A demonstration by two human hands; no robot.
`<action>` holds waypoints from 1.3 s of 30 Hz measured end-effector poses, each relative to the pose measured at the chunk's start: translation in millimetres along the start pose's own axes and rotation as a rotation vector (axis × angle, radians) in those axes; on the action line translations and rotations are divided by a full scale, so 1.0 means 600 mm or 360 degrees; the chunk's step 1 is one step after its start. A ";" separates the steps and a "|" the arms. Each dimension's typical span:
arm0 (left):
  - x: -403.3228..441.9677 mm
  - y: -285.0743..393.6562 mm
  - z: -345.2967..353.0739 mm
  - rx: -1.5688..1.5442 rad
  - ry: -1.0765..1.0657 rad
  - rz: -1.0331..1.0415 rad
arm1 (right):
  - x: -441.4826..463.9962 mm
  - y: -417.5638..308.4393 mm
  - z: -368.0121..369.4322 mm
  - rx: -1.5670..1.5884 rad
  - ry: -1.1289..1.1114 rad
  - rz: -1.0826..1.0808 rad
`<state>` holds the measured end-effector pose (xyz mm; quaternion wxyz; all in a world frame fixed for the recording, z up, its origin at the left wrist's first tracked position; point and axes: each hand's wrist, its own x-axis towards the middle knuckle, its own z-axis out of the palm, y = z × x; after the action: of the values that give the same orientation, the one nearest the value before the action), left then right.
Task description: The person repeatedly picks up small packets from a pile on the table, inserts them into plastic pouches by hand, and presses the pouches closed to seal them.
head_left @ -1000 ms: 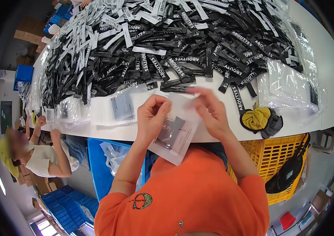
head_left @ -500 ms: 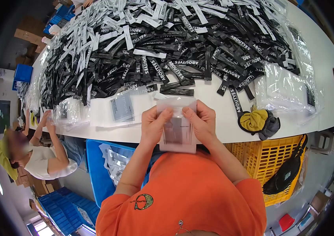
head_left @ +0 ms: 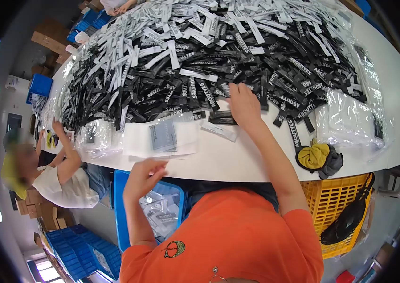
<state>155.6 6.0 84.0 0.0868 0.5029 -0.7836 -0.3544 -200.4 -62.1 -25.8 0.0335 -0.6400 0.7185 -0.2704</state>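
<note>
My right hand [head_left: 245, 107] reaches to the near edge of a big pile of slim black packets [head_left: 195, 92] lettered ABOUTYES, its fingertips touching them. Its fingers look stretched out; no packet shows in its grasp. Just left of its wrist lies a white-and-clear packet [head_left: 219, 130]. My left hand [head_left: 144, 179] is over the table's front edge, above a blue bin [head_left: 121, 207] with several clear bags [head_left: 160, 212] in it. The fingers of this hand are apart, slightly blurred, with nothing visible in them. Beyond it, grey translucent pouches [head_left: 163, 135] rest on white sheets [head_left: 136, 140].
White packets [head_left: 200, 28] cover the far pile. Stacked clear-wrapped bags [head_left: 348, 115] and a yellow-and-grey cloth bundle [head_left: 314, 155] are at right. A yellow crate [head_left: 325, 200] with a black pouch [head_left: 346, 214] stands below. Another person [head_left: 65, 181] works at left.
Both hands have parted, and the clear bag they held is gone from them. My right hand has moved forward to the pile; my left hand has moved left over the blue bin.
</note>
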 end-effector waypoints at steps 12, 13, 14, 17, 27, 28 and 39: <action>0.459 0.045 0.101 0.1072 0.1017 0.0847 | -0.142 -0.079 -0.036 0.0046 -0.0150 -0.0380; 0.462 0.042 0.101 0.1082 0.0994 0.0844 | -0.139 -0.077 -0.026 0.0038 -0.0199 -0.0406; 0.463 0.036 0.099 0.1097 0.0963 0.0843 | -0.136 -0.077 -0.019 0.0035 -0.0248 -0.0426; 0.430 0.043 0.089 0.0839 0.1273 0.0947 | -0.117 -0.058 -0.001 -0.0120 -0.0250 -0.0336; 0.145 0.078 0.213 -0.0894 0.0407 0.0182 | -0.178 -0.104 -0.043 0.1876 -0.0329 0.0472; 0.126 0.112 0.224 -0.0984 0.0487 0.0104 | -0.187 -0.111 -0.039 0.1722 -0.0367 0.0505; 0.118 0.058 0.239 0.0364 0.0480 0.0282 | -0.127 -0.015 -0.071 0.1262 -0.0030 0.0735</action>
<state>26.0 21.4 -14.4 0.1762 0.4859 -0.8380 -0.1749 -195.1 24.0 -8.4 0.3417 -0.4033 0.6830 -0.5040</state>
